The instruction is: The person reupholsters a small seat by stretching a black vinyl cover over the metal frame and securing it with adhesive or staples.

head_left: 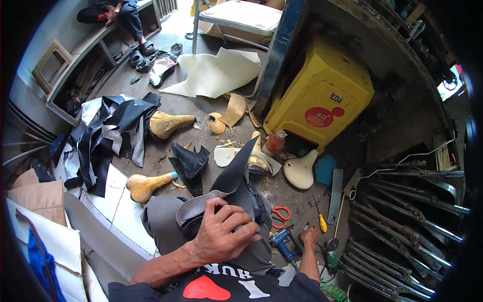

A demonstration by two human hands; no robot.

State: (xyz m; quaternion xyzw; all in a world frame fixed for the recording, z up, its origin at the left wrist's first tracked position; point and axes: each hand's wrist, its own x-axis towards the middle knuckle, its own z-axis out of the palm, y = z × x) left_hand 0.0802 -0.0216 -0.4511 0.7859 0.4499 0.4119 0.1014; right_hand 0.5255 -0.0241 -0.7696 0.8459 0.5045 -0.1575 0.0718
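Observation:
My left hand (pixel 224 234) grips the folded edge of a black saddle cover (pixel 232 189) with a grey underside, which rises over my lap. My right hand (pixel 309 235) is down at the floor on the right, its fingers curled and pointing away from me; whatever may be under them is hidden. Just left of it lies a blue air stapler (pixel 284 244). Red-handled scissors (pixel 282 215) rest beyond the stapler, partly behind the cover. A yellow-handled screwdriver (pixel 322 222) lies close to the right hand, and a green grinder-like tool (pixel 331 254) is nearer me.
Bicycle saddles, yellow foam (pixel 168 124) and cream (pixel 300 171), lie about the floor among black scraps (pixel 108 131). A yellow plastic stool (pixel 322 95) is ahead right. Metal chair frames (pixel 402 231) are stacked at right. Another person (pixel 118 15) sits far left.

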